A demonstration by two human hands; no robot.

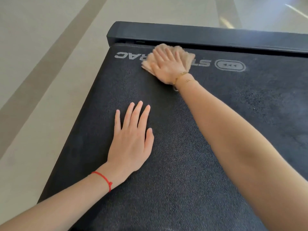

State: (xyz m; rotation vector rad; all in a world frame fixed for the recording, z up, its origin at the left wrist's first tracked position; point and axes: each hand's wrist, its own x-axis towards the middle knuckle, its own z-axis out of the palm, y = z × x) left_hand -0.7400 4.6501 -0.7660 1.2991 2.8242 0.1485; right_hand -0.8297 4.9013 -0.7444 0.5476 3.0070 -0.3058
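A black treadmill belt [191, 155] fills most of the view, with grey lettering and a logo [230, 65] printed near its far end. My right hand [168, 64] lies flat with straight fingers on a folded tan cloth [187, 58], pressing it onto the belt over the lettering. My left hand [131, 139] rests flat on the belt nearer to me, fingers straight and slightly spread, holding nothing. A red string sits on the left wrist and a gold bracelet on the right.
A black end bar [208, 36] of the treadmill crosses the far side of the belt. Pale floor with a darker stripe [41, 64] lies to the left and beyond. The belt's left edge [70, 130] runs diagonally toward me.
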